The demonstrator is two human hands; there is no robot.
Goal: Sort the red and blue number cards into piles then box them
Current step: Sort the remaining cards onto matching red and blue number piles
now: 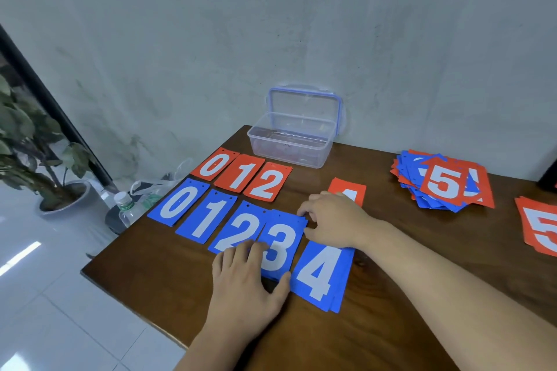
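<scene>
On the brown table (391, 295) a blue row runs 0 (177, 202), 1 (206, 218), 2 (238, 230), 3 (281, 245), 4 (322, 274). Behind it lie red 0 (214, 164), 1 (244, 173) and 2 (268, 185). My left hand (244, 286) presses on the near edge of the blue 3 pile, thumb at its corner. At that pile's far right corner my right hand (331, 221) pinches the edge, half covering a red card (349, 191). An unsorted mixed heap (443, 182) topped by a red 5 sits far right.
A clear plastic box (291, 141) with its blue-rimmed lid up stands against the wall at the table's back. Another red 5 card (539, 229) lies at the right edge. Off the table's left are a water bottle (125, 209), a plastic bag and a potted plant (36, 153).
</scene>
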